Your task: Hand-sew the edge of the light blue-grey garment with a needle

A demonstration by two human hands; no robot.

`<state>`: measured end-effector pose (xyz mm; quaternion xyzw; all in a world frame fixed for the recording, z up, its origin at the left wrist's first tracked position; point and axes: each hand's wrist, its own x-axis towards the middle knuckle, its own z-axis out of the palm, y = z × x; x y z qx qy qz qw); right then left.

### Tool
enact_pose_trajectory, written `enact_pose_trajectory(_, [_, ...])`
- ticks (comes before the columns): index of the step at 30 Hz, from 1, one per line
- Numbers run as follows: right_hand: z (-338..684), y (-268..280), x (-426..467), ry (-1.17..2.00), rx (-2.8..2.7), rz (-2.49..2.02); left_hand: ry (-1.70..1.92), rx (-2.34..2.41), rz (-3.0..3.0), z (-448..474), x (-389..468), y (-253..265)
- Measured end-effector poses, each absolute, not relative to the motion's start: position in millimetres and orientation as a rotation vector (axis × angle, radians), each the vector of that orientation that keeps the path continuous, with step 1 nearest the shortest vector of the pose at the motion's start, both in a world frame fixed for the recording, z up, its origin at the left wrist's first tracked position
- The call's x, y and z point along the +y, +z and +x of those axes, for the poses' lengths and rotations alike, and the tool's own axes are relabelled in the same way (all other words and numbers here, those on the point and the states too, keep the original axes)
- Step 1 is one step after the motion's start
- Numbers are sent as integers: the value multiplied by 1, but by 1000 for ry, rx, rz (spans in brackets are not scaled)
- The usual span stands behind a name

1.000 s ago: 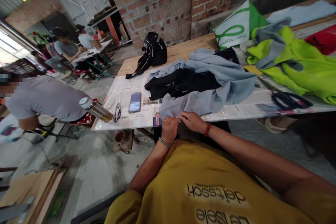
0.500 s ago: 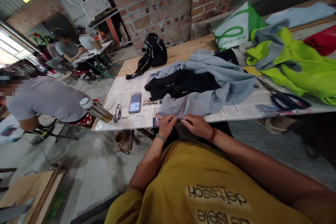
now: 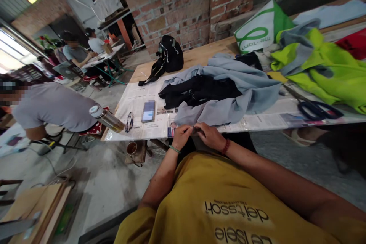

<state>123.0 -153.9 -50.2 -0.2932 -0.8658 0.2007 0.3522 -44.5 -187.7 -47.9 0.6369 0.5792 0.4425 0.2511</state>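
Observation:
At the table's near edge my left hand (image 3: 182,136), with a green bead bracelet, is closed in a pinch at the near edge of a grey garment (image 3: 217,113). Just to its right, my right hand (image 3: 212,137), wearing a red bead bracelet, also pinches there, fingertips almost meeting the left ones. Whether something small sits between the fingertips is too fine to make out. Black cloth (image 3: 200,90) lies bunched on the grey garment. Left of the hands are a phone (image 3: 148,111) and a pair of glasses (image 3: 129,122).
Newspaper under clear plastic covers the table (image 3: 137,132). A bottle (image 3: 107,118) stands at its left corner. Scissors (image 3: 317,108) and a yellow-green garment (image 3: 326,72) lie right. Behind are a black bag (image 3: 174,55) and a green-white bag (image 3: 263,28). A person (image 3: 60,105) sits left.
My right hand has shifted slightly left, closer to my left hand, and its fingers are more bent. The view has shifted a little; the garments lie as before.

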Motion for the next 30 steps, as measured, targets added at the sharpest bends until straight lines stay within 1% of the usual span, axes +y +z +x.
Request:
enact_pose_trajectory(3, [123, -55, -155, 507, -2257, -797, 1215, 1569, 1698, -45, -188, -48])
enact_pose_trajectory(10, [114, -52, -153, 598, -2229, -920, 1211, 1521, 1788, -44, -190, -47])
enact_pose_trajectory(22, [124, -54, -151, 484, -2306, -864, 1115, 1626, 1873, -42, -191, -46])
enact_pose_trajectory(30, [122, -51, -153, 537, -2276, -861, 1152, 1571, 1880, -43, -190, -49])
